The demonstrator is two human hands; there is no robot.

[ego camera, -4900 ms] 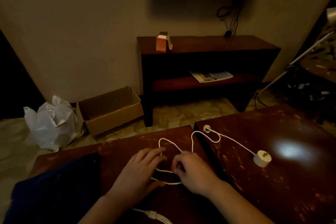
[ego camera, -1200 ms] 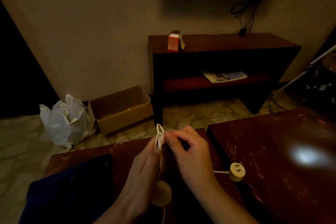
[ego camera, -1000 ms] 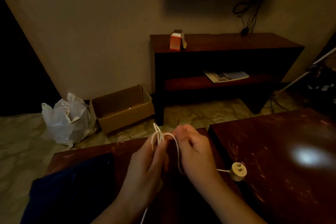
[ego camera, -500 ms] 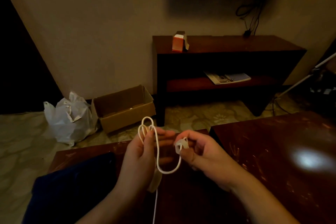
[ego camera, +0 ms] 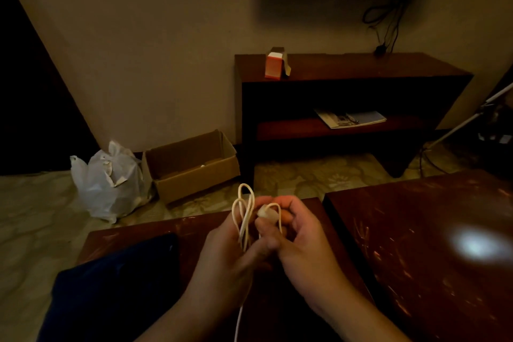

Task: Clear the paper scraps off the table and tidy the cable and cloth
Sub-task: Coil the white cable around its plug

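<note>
Above the dark wooden table [ego camera: 194, 228], both hands hold a white cable [ego camera: 244, 211]. My left hand [ego camera: 230, 255] pinches a bundle of cable loops that stick up above the fingers. My right hand [ego camera: 299, 236] grips the cable's small white end piece [ego camera: 266, 212] and one loop close against the bundle. A strand of the cable hangs down below my left wrist toward the frame's bottom edge. A dark blue cloth [ego camera: 111, 286] lies crumpled on the table's near left part. No paper scraps show on the tabletop.
A second dark table [ego camera: 433, 244] stands at the right with a bright light spot on it. On the floor beyond are an open cardboard box [ego camera: 191, 166] and a white plastic bag [ego camera: 108, 180]. A low shelf unit [ego camera: 349, 69] stands by the wall.
The cable lay spread across both tables; now it is gathered into loops in my left hand. In the last half second my right hand brought the end piece up against the bundle.
</note>
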